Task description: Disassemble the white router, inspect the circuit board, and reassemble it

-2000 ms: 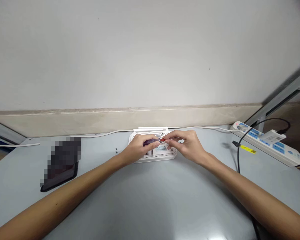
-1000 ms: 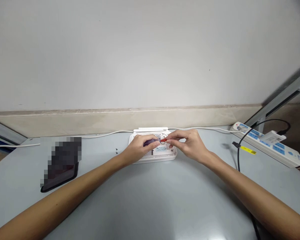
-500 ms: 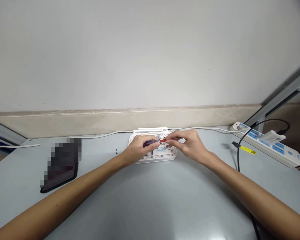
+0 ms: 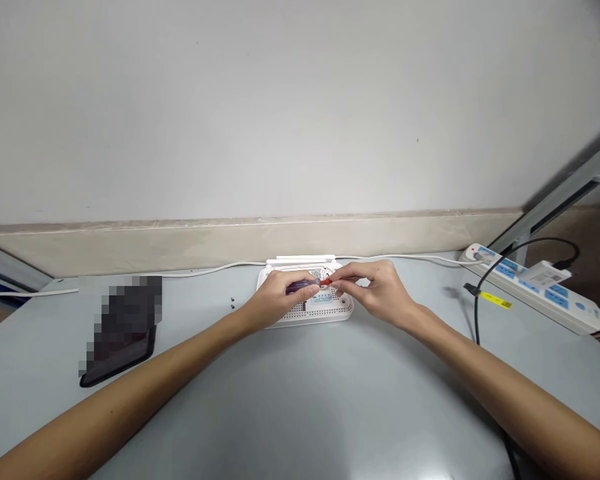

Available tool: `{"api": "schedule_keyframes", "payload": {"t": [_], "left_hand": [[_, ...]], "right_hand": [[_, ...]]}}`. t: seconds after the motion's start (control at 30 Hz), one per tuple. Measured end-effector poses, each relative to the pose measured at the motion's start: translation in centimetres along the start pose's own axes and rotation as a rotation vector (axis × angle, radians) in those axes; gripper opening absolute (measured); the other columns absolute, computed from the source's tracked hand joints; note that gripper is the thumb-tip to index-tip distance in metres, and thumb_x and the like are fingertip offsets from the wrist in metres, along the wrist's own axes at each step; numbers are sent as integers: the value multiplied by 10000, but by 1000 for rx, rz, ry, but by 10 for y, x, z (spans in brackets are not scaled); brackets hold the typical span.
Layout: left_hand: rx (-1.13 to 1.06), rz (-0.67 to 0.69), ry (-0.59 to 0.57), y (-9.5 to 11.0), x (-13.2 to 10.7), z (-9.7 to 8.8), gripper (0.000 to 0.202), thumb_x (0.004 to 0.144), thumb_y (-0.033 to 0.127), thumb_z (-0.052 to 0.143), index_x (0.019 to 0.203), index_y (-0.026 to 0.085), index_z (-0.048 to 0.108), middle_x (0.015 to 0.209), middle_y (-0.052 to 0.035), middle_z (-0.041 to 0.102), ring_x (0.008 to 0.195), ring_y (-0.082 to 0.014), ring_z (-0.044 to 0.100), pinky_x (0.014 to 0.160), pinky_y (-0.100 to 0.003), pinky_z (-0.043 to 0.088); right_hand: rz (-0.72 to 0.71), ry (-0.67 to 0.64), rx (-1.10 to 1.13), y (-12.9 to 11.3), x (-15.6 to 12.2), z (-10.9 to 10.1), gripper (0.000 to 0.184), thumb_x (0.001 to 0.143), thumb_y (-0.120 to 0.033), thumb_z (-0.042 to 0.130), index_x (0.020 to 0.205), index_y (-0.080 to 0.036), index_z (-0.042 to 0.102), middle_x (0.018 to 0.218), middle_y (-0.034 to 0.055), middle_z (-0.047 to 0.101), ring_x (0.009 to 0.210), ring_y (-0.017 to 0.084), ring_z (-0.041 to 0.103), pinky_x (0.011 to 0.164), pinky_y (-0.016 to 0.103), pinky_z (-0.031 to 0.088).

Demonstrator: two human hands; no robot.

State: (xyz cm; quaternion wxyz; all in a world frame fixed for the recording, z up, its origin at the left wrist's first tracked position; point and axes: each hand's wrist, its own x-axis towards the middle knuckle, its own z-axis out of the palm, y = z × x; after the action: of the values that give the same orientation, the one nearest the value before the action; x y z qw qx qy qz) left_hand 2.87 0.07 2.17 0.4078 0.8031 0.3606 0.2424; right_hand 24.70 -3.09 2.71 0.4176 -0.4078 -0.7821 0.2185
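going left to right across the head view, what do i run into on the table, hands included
Dark flat device → two small dark bits → left hand → red piece between the hands → right hand → white power strip.

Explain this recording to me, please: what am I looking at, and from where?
There is no machine: these are a person's bare hands, filmed by one camera worn on the head. On the grey table lies a white box with holes. Above it, the left hand grips a dark purple handle, while the right hand pinches a red part at its end. Small dark bits, too tiny to identify, a partly blurred-out dark device and a power strip lie around.
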Motion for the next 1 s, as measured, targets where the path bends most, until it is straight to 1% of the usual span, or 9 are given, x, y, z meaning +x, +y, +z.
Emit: {"api": "schedule_keyframes", "payload": {"t": [0.27,0.57,0.73,0.83,1.0], "left_hand": [[8,4,-6,0,0,0,323,918,453,489,835,182,645,672,31,499,622,-109,414,581,-242,299],[19,3,-2,0,0,0,339,917,467,479,837,185,649,672,26,514,617,-114,421,578,-242,306],[24,0,-9,0,0,0,350,913,482,475,875,188,661,670,24,523,611,-116,427,581,-240,320],[37,8,-3,-1,1,0,358,910,485,476,860,183,660,685,17,536,624,-119,436,585,-240,325],[59,1,0,-1,2,1,347,909,476,475,903,193,676,669,20,529,614,-117,435,576,-239,320]], "right_hand": [[-14,-3,14,2,-1,1,153,856,-144,603,893,-220,731,856,2,746,750,149,685,678,274,550],[2,-11,20,1,0,1,142,857,-163,607,883,-227,731,841,-1,744,725,147,679,665,277,549],[-5,-9,-2,1,0,0,135,870,-198,599,872,-225,731,844,7,743,742,157,685,666,284,548],[-13,-10,2,2,0,0,138,871,-193,596,872,-222,731,849,8,740,774,160,684,681,284,545],[-13,-15,13,3,0,1,128,873,-202,598,877,-217,725,848,10,737,746,153,674,675,287,543]]}}
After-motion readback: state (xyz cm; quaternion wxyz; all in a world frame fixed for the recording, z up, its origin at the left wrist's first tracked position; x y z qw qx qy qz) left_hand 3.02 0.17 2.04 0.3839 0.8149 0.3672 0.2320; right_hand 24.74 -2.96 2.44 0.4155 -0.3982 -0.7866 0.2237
